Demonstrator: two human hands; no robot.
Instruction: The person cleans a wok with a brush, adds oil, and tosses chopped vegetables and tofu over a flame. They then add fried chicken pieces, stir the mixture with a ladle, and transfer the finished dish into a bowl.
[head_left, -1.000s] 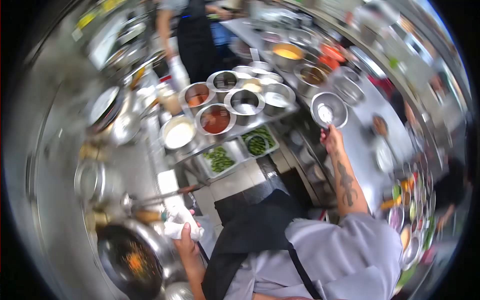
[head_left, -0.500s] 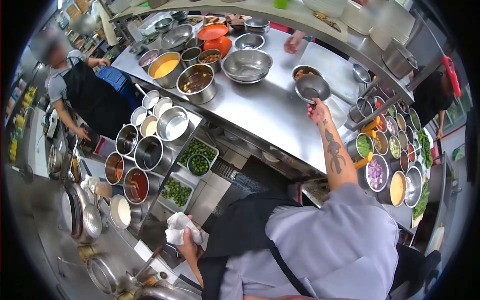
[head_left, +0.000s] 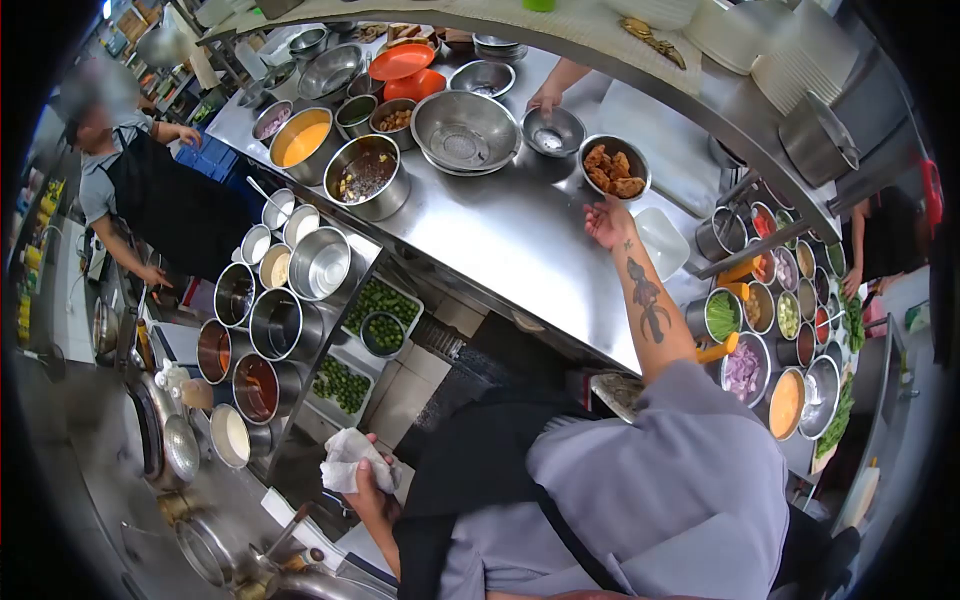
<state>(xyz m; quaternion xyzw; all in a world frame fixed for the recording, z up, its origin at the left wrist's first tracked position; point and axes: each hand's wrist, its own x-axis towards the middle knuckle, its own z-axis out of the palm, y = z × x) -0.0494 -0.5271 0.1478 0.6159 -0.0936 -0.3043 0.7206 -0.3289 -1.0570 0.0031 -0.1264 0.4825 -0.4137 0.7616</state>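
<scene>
In front of me, over the steel counter point(head_left: 470, 225), my right hand point(head_left: 604, 223) is open, its fingers loosely curled and holding nothing. Just beyond its fingers sits a metal bowl of browned, fried-looking pieces point(head_left: 613, 170). To the left of that bowl is an empty small metal bowl point(head_left: 553, 134), with another person's hand point(head_left: 546, 97) at its far rim. A shallow white dish point(head_left: 660, 243) lies right of my right hand. Low on the left, my left hand point(head_left: 374, 492) is closed around a crumpled white cloth point(head_left: 349, 461).
Pots of sauce point(head_left: 368, 178), a large steel bowl point(head_left: 466, 132) and an orange bowl point(head_left: 420, 84) stand on the counter. Ingredient pots point(head_left: 742, 368) crowd the right. A shelf point(head_left: 740, 120) crosses overhead. One co-worker point(head_left: 165, 190) stands left, another point(head_left: 888, 225) right.
My right hand has let go of the empty bowl, which now sits farther left at the other person's hand. The bowl of fried-looking pieces is uncovered.
</scene>
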